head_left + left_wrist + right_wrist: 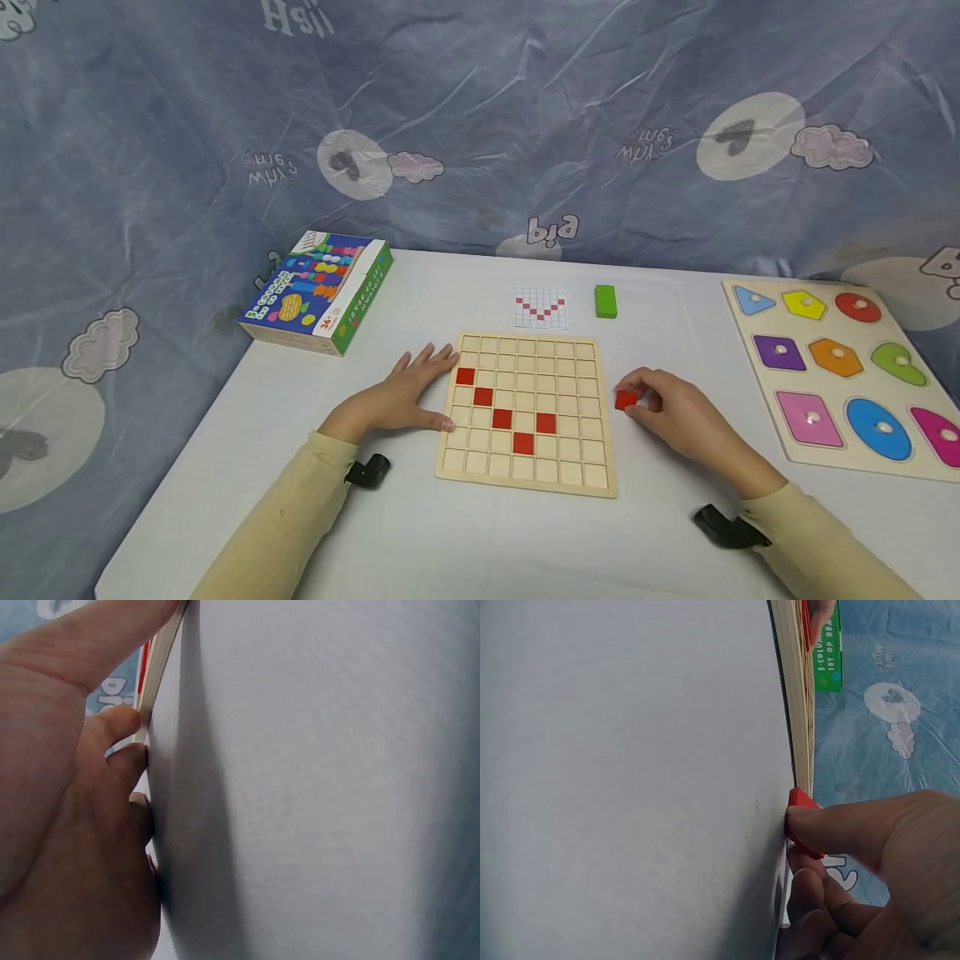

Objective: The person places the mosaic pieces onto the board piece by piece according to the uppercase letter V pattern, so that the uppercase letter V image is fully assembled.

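Observation:
A pale wooden grid board [480,482] lies on the table, with several red square tiles in its cells, forming a slanting line that turns upward at the right. My left hand [408,392] rests at the board's left edge, fingers spread and straight, the thumb touching its side. Just right of the board, my right hand [678,412] pinches a red square tile [626,401] between thumb and fingers, low over the table. In the right wrist view the same red tile [802,825] stands tilted under the thumb. Behind the board lies a small pattern card [541,307] with a red V on a grid.
A green block [606,302] lies beside the card. At the back left is a colourful box [318,292]. A shape puzzle board [847,371] with knobbed pieces lies at the right. A patterned blue cloth [480,125] hangs behind the white table [487,550].

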Demonstrator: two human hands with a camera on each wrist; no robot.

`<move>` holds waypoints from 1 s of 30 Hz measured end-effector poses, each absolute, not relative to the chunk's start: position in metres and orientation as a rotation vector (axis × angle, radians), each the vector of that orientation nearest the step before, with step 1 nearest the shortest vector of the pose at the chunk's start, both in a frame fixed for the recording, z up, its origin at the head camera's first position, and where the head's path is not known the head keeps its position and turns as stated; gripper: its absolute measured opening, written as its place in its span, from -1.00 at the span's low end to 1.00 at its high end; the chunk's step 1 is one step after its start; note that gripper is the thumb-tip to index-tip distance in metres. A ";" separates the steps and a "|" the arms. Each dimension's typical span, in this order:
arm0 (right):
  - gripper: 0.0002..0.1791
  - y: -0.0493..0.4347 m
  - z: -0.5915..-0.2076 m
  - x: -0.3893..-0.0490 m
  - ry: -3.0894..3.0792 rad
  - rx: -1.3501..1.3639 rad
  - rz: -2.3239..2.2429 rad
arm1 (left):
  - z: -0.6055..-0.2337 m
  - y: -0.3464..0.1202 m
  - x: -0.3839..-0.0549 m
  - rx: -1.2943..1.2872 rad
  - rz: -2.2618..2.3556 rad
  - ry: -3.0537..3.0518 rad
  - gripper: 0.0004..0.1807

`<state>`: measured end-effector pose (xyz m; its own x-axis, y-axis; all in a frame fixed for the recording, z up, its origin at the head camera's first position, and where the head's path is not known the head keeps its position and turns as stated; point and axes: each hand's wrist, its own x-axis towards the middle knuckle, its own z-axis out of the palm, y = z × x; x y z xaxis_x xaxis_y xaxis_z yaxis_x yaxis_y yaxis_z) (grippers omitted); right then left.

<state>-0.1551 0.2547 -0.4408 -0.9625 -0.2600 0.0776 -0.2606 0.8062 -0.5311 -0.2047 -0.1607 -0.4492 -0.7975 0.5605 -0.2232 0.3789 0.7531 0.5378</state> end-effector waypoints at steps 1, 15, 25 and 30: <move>-0.70 0.254 -0.440 -0.155 -2.987 0.434 0.880 | -0.449 -0.161 -0.205 0.721 0.677 2.578 0.23; -0.68 0.256 -0.441 -0.154 -2.994 0.477 0.875 | -0.450 -0.161 -0.206 0.716 0.683 2.574 0.24; -0.69 0.255 -0.441 -0.154 -2.989 0.493 0.850 | -0.450 -0.161 -0.206 0.712 0.678 2.571 0.24; -0.68 0.256 -0.441 -0.154 -2.964 0.520 0.851 | -0.450 -0.161 -0.206 0.714 0.678 2.574 0.23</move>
